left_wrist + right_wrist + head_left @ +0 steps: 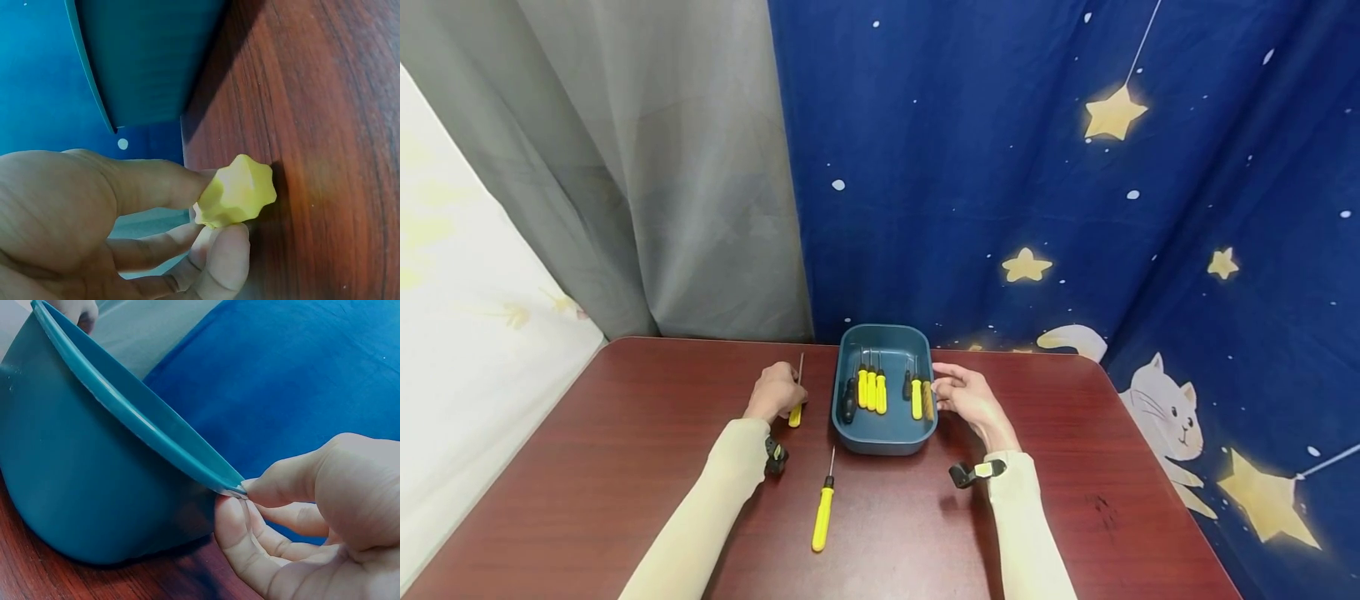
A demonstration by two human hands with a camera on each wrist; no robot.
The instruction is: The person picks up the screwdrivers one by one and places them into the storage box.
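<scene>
My left hand [775, 392] pinches the yellow handle of a screwdriver [795, 417] between thumb and fingers, left of a blue-green bin [883, 447]. Its shaft points toward the back of the table. The left wrist view shows the lobed handle end [240, 190] close over the wood. With thumb and fingers, my right hand [972, 398] grips the bin's right rim [144, 429]. Inside the bin lie several yellow-handled screwdrivers [881, 396], black-handled ones [848, 402] and a tan-yellow piece [928, 402] along the right wall.
Another yellow-handled screwdriver [822, 518] lies on the reddish-brown table [1075, 467], in front of the bin and between the forearms. A grey curtain [715, 183] and a blue starry curtain [940, 167] hang behind the table's far edge.
</scene>
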